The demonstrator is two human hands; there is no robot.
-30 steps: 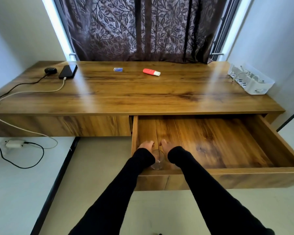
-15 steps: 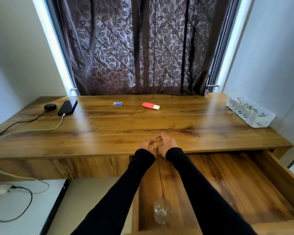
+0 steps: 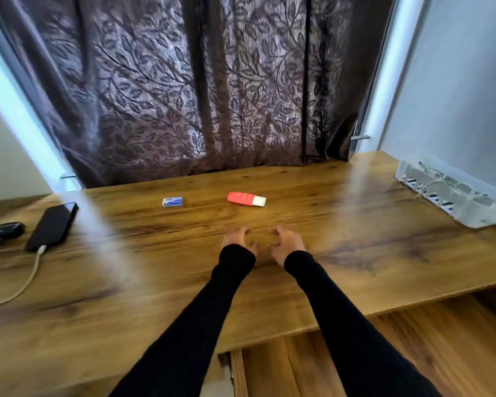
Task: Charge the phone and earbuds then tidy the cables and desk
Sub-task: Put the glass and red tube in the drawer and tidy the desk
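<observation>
Your view has tipped up since a moment ago: the bench (image 3: 355, 230) fills it and the open drawer (image 3: 384, 353) shows only below its front edge. Your left hand (image 3: 236, 239) and right hand (image 3: 287, 243), fingers loosely curled, empty, have moved over bare wood short of the red tube (image 3: 245, 198). The phone (image 3: 52, 224) and earbuds (image 3: 6, 230) lie far left of it, plugged in.

No lettering reads clearly anywhere on your desk. The small blue-and-white box (image 3: 172, 201) near the curtain carries print on its face, but motion blur leaves it illegible. The red tube with the white cap (image 3: 246, 198) shows no label you could make out, and the dark screen of your phone (image 3: 51, 226) displays nothing.
</observation>
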